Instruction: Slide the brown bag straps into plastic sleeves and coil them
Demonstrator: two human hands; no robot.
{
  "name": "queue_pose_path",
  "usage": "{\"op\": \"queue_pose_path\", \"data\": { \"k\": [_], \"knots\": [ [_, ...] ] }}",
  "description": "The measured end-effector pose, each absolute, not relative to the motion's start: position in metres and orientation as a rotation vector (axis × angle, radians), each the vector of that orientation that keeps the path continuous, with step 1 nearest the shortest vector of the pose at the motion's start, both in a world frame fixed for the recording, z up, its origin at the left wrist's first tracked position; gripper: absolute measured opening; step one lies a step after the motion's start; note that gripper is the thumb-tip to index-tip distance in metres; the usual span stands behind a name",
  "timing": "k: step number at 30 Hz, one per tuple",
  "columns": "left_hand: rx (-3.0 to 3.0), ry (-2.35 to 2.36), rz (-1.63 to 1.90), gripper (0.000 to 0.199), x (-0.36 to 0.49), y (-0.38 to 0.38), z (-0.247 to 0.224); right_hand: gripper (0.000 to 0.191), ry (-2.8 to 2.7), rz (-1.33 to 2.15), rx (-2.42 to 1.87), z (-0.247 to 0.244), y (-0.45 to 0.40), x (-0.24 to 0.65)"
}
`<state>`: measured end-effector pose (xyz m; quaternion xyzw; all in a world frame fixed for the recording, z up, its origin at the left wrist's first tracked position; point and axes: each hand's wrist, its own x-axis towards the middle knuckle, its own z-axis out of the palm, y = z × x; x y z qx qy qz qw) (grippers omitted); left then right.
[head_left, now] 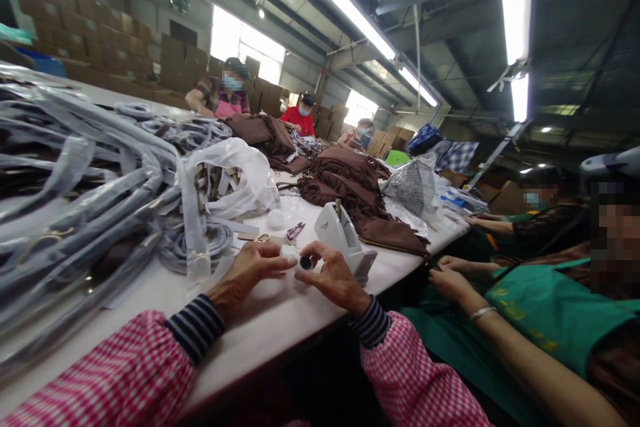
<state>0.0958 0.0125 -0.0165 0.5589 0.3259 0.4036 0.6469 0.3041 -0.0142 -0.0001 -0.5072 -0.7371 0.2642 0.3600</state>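
Over the white table, my left hand [253,271] pinches a small white, partly see-through piece [289,251] between thumb and fingertips. Close beside it, my right hand [334,278] has its thumb and fingers curled round a small dark round thing [306,263] with a paler edge. Whether the two small pieces are joined, I cannot tell. Just behind my right hand stands a white tape dispenser [334,228]. Beyond my left hand lie scissors with gold-coloured handles [262,237] and small thread snips [295,231].
Plastic-wrapped straps [115,167] are heaped at left, beside a coiled strap [220,240]. Brown fringed bags [345,180] are piled behind the dispenser. A co-worker in a green apron [550,307] sits close at right, hands at the table edge [400,278]. Other people work farther back.
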Motion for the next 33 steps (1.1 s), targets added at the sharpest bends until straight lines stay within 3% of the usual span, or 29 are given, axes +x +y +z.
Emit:
{"op": "queue_pose_path", "data": {
  "k": [5,11,16,22,25,33],
  "knots": [
    [1.253,0.812,0.983,0.033,0.096,0.015,-0.018,0.036,-1.954,0.805,-1.408,-0.001,-0.011,0.316],
    [1.214,0.779,0.993,0.039,0.096,0.018,-0.022,0.023,-2.111,0.750,-1.391,0.005,-0.002,0.316],
    [1.181,0.771,1.002,0.041,0.093,0.017,-0.022,0.024,-2.133,0.781,-1.419,0.007,0.002,0.316],
    [1.191,0.749,1.021,0.028,0.090,0.012,-0.017,0.022,-2.152,0.816,-1.393,0.005,0.001,0.317],
    [1.208,0.740,1.036,0.033,0.091,0.012,-0.015,0.021,-2.141,0.843,-1.402,0.008,0.000,0.316],
    [1.181,0.714,1.058,0.036,0.095,0.017,-0.019,0.043,-1.862,1.057,-1.512,0.001,-0.009,0.316]
  ]
}}
